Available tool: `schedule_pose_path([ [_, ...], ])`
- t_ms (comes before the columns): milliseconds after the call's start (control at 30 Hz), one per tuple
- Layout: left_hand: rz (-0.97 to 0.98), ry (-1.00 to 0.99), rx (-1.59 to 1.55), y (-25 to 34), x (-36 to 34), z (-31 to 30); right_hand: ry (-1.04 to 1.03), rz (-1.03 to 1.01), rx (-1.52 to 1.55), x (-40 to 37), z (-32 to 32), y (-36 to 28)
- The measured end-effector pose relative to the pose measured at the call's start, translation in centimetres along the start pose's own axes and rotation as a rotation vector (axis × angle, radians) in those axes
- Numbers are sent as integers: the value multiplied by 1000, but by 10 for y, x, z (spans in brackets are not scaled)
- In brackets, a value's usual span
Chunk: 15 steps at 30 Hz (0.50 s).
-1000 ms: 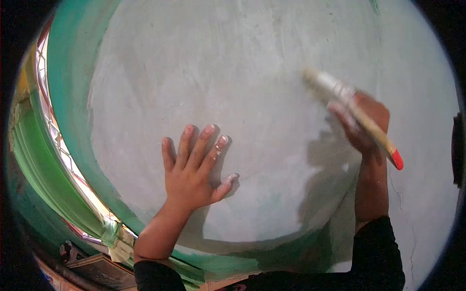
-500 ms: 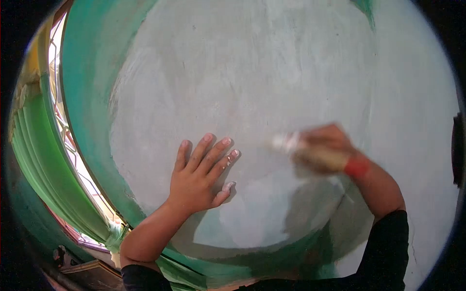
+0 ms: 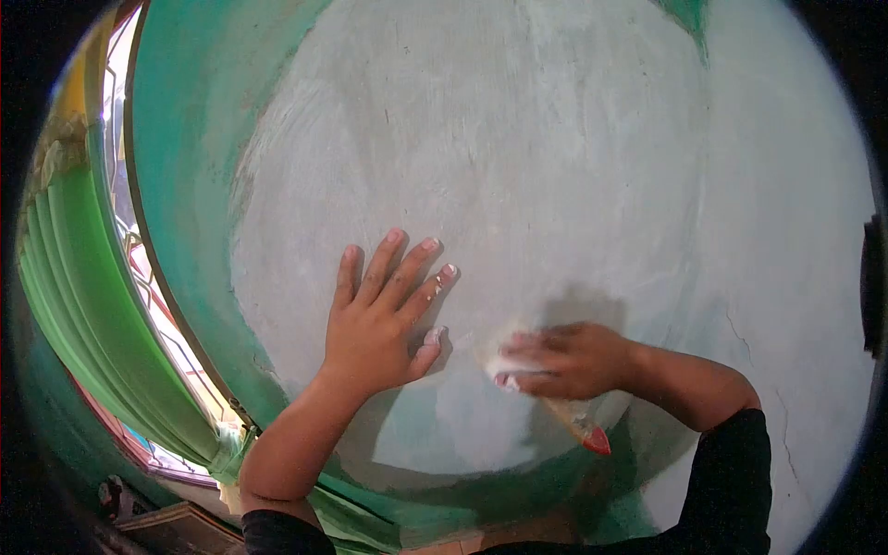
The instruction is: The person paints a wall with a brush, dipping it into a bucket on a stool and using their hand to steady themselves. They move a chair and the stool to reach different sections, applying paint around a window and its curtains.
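Observation:
My left hand (image 3: 370, 328) lies flat on the wall (image 3: 462, 185) with its fingers spread and white smears on the fingertips. To its right, my right hand (image 3: 578, 361) is closed around a paintbrush (image 3: 592, 438). The wooden handle, red at its end, sticks out below the hand toward the lower right. White paint covers the bristle end, which is blurred and partly hidden by the fingers, against the wall. Around both hands the wall carries a pale whitish coat, with green paint (image 3: 185, 185) showing along its left and lower edges.
At the left is a barred window (image 3: 139, 250) with a green curtain (image 3: 83, 277) tied low. A brown wooden piece of furniture (image 3: 180, 529) stands at the lower left. Thin cracks (image 3: 788, 435) run down the wall at the right.
My right hand has moved down and slightly left with the paintbrush, and its handle now points downward. My left hand stays flat on the wall. The view has shifted slightly.

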<state>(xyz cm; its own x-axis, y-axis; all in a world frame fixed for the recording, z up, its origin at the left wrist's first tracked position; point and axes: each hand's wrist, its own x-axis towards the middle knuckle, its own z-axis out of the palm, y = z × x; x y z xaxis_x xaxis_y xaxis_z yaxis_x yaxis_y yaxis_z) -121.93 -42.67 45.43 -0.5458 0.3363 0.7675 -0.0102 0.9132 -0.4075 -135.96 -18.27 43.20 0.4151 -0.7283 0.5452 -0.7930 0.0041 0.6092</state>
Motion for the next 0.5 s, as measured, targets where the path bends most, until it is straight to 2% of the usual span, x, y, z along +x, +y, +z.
schedule_pose_path([
  [67, 5, 4, -4, -2, 2, -2, -422, -20, 238, 13, -13, -5],
  [133, 10, 10, -6, -5, 2, -2, -224, 128, 306, 3, -12, 29],
  [167, 13, 31, 0, -6, 2, -1, -247, 454, 488, 0, -18, 52],
  [200, 16, 54, 7, -6, 4, 0, -151, 304, 109, 14, -42, 67],
  [233, 22, 55, -1, -6, 5, 0, 142, 613, 228, 11, -52, 78],
  [267, 14, 58, 8, -5, 7, -1, 428, 671, 30, -1, -51, 103],
  [300, 4, 61, 17, -4, 8, -1, 766, 709, 33, -9, -44, 127],
  [333, 4, 91, 21, -4, 10, 1, 783, 849, 56, 3, -59, 122],
  [367, 10, 91, 18, -4, 11, 2, 784, 853, 52, -9, -52, 123],
  [433, -13, 112, 66, -4, 14, 3, 510, 578, -597, -28, -27, 127],
  [500, -25, 134, 79, -6, 17, 6, 360, 323, -238, -47, 5, 99],
])
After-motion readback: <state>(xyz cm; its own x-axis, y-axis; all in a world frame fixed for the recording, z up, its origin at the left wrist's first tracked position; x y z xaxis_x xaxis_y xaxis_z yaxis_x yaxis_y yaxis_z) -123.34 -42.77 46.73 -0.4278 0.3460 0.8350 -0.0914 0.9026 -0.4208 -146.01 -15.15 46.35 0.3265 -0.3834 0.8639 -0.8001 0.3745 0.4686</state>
